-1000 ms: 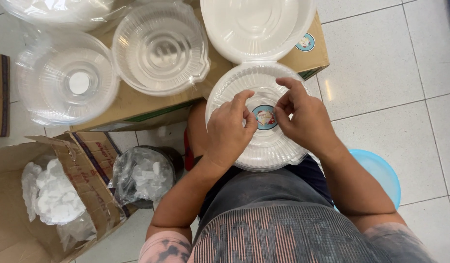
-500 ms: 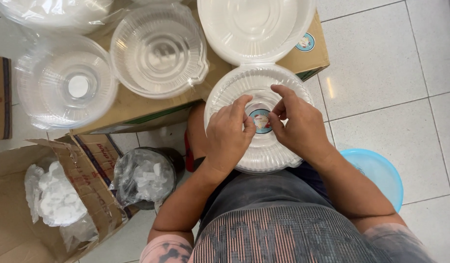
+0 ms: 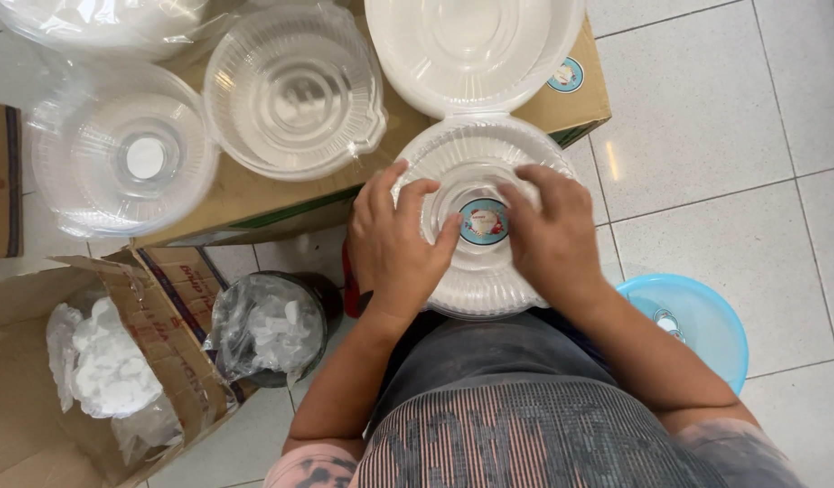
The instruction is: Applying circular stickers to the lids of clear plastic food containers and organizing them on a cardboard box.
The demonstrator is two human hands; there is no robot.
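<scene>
A clear round plastic lid (image 3: 480, 172) with ribbed sides rests on my lap. A round blue sticker (image 3: 483, 221) sits at its centre. My left hand (image 3: 397, 244) lies flat on the lid's left side, thumb beside the sticker. My right hand (image 3: 552, 237) presses on the right side, fingers just above the sticker. A white round foam container (image 3: 471, 50) joins the lid at its far edge and lies on a cardboard box (image 3: 575, 104).
Two stacks of clear plastic bowls (image 3: 295, 90) (image 3: 119, 149) sit on the box to the left. A blue plastic basin (image 3: 697, 316) stands on the tiled floor at right. A bagged pot (image 3: 268, 325) and an open carton (image 3: 37, 398) with white pieces are at lower left.
Both hands have spread from pinching the sticker at the lid's centre to lying flatter on either side of it. The sticker now shows fully between them.
</scene>
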